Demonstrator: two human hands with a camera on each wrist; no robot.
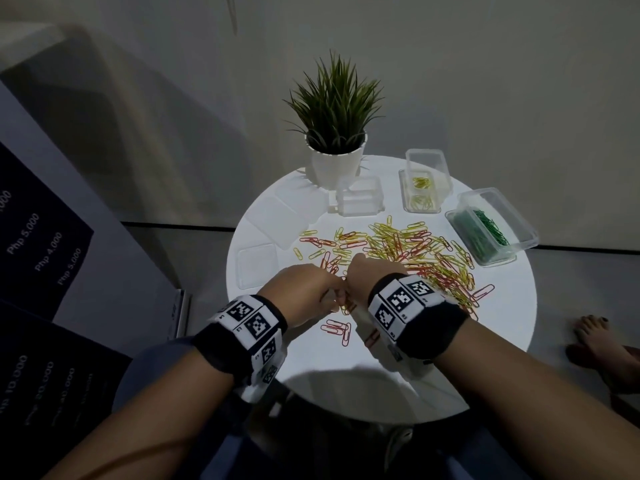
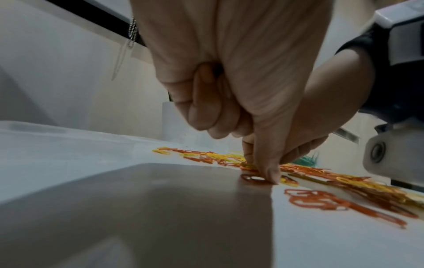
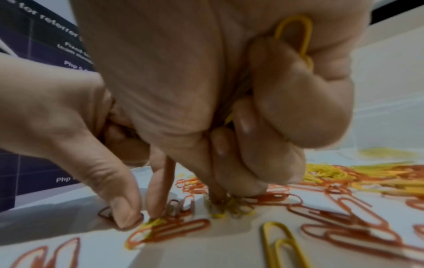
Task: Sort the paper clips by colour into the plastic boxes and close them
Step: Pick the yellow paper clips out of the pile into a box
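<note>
While the left hand (image 1: pixel 304 292) pinches down on a red clip (image 2: pixel 252 178) lying flat right under its fingertips, the right hand (image 1: pixel 367 275) just beside it digs into the pile (image 1: pixel 408 247) with yellow clips (image 3: pixel 296 34) curled in its fist. Left of the pile there's a dark sign (image 1: pixel 34 244) reading "Php 5,000" and "Php 4,000"; the yellow box (image 1: pixel 424 188) sits beyond the pile, nearer the right hand.

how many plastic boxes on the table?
3: an empty box by the plant pot, a box with yellow clips right of it, and a box with green clips at the right edge.
</note>
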